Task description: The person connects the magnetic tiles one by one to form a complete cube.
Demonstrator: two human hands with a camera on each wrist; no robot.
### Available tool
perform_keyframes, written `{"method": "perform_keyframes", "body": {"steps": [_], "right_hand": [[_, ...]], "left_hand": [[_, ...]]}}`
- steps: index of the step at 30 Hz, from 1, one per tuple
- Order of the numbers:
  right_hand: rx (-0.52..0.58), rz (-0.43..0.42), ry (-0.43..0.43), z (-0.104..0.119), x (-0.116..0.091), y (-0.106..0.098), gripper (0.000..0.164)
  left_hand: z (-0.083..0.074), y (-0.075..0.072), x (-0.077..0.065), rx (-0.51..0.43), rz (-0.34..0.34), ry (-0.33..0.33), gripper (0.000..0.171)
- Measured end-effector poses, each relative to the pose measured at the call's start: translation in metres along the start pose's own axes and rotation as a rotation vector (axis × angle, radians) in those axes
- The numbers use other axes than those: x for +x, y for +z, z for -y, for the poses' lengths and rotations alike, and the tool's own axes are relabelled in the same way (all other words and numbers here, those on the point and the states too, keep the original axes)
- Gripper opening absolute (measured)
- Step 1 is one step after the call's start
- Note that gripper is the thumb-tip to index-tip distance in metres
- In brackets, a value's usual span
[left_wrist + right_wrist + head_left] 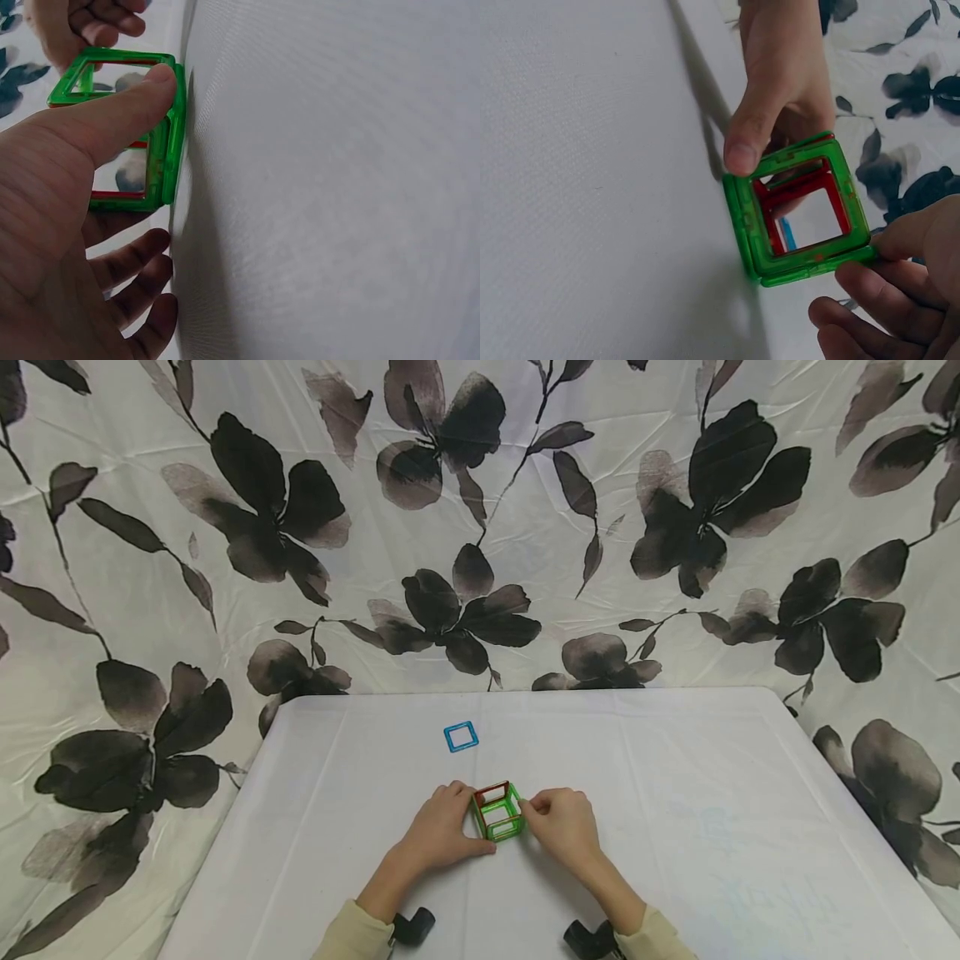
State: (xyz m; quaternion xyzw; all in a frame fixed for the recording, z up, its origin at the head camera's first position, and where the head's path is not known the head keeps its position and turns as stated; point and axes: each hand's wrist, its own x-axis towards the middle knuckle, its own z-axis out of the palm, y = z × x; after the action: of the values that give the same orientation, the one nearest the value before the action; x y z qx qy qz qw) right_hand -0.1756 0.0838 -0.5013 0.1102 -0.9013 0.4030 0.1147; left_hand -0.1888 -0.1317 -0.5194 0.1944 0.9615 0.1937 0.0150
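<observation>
An open-topped box of square magnetic tiles (498, 812), green and red, stands on the white table in front of me. My left hand (442, 828) holds it from the left, the thumb lying along a green tile (171, 135) in the left wrist view and the index finger partly hidden behind the box. With thumb and index finger, my right hand (564, 827) pinches the box's right edge; its other fingers curl loosely in the right wrist view. Farther back lies a flat blue square magnetic tile (448, 739), touched by neither hand.
The white table (675, 793) runs back to a floral cloth (465, 543) hanging behind it. Black wrist-worn devices (415, 927) show beneath both forearms, close to the light sleeves.
</observation>
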Motion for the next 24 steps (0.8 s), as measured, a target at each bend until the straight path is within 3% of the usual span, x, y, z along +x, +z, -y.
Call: {"method": "perform_keyframes", "body": {"steps": [11,24], "right_hand": [[0.154,0.106,0.067,-0.0028,0.0052,-0.0024,0.023],[0.180,0.155,0.145,-0.0048,0.0058,0.0054,0.029]], "left_hand": [[-0.0051,-0.0061,-0.0026,-0.003,0.013,0.000,0.080],[-0.0022,-0.0030,-0.0032,0.006,0.003,0.015,0.080]]}}
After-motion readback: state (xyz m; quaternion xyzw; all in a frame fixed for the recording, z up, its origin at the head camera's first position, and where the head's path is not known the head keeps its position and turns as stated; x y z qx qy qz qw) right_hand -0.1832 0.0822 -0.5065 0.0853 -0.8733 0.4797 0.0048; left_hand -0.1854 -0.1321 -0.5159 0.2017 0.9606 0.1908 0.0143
